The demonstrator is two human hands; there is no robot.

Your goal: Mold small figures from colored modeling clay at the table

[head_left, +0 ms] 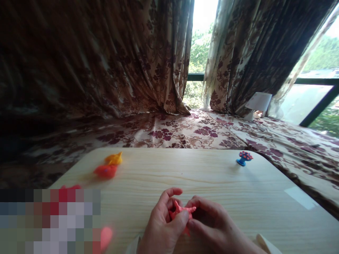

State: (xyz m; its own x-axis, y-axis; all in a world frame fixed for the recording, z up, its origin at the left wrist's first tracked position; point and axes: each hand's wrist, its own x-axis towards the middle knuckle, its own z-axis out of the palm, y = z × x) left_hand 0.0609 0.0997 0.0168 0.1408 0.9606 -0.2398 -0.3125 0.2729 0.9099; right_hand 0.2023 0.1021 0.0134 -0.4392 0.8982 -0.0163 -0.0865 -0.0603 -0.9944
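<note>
Both my hands meet near the front edge of a pale wooden table (185,169). My left hand (162,225) and my right hand (212,225) are closed together on a small red clay piece with pointed tips (181,210); fingers and thumbs pinch it from both sides. Its lower part is hidden between my fingers.
An orange clay shape (114,159) and a red one (106,171) lie at the table's left. A blue mushroom-like clay figure with red dots (244,158) stands at the right. A pink blob (106,237) lies at the front left. Floral curtains (106,63), a patterned ledge and a small white lamp (258,104) are behind.
</note>
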